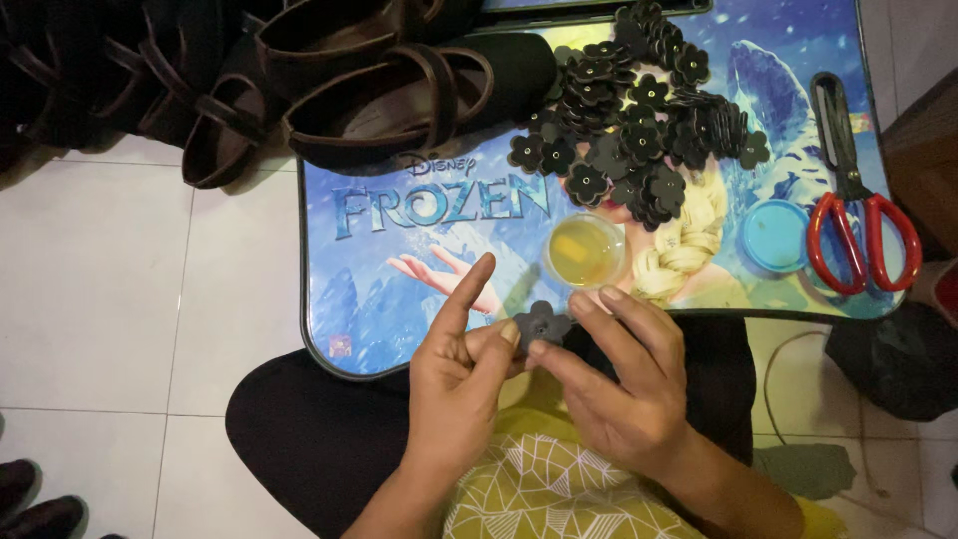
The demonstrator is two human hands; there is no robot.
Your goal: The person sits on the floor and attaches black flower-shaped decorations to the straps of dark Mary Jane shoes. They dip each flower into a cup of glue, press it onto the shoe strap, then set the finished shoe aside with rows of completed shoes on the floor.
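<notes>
Shoes (399, 105) are stacked far left on the picture-printed table (399, 299). Near its front edge, a dark flower-shaped piece (542, 324) is pinched between left hand (454, 384) and right hand (624, 384). Farther right, a flower pile (639, 110), glue cup (585, 250), blue lid (775, 236) and red scissors (858, 200) are laid.

left hand (457, 374), right hand (616, 377), fingertips pinching together

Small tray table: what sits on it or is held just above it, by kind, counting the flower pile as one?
Pile of dark flower cutouts: 1
Flower cutout held by left hand and right hand: 1
Cup of yellow liquid: 1
Blue lid: 1
Red-handled scissors: 1
Total: 5
</notes>
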